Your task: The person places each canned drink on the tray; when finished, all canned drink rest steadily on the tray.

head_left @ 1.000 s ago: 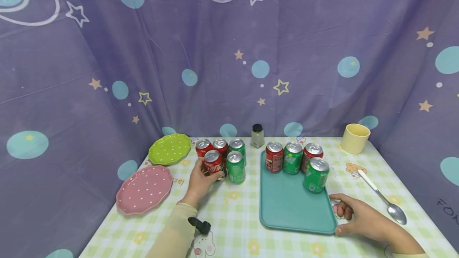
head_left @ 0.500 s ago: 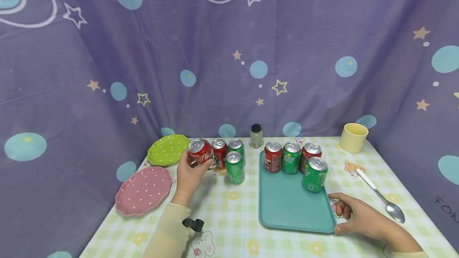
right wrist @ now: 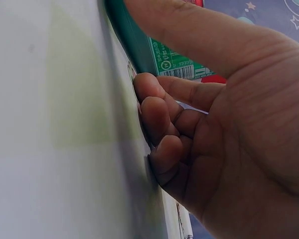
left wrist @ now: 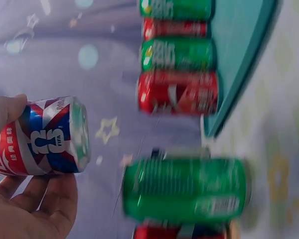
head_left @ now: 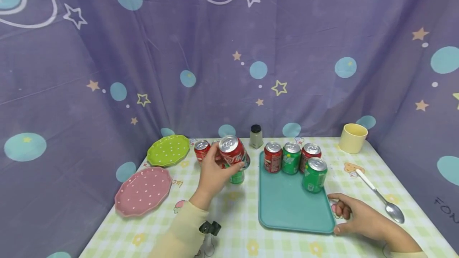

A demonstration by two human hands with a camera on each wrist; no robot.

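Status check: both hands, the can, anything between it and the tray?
Left hand grips red can, lifted, tilted. Right hand rests at teal tray corner, index finger and thumb on its edge, other fingers curled. Four cans along tray's far end; near part bare.

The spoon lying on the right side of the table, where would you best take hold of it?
Probably by the white handle of the spoon, pinched from above across its width. It lies flat, handle toward the yellow cup, and the handle is long and narrow, while the metal bowl is wide and smooth.
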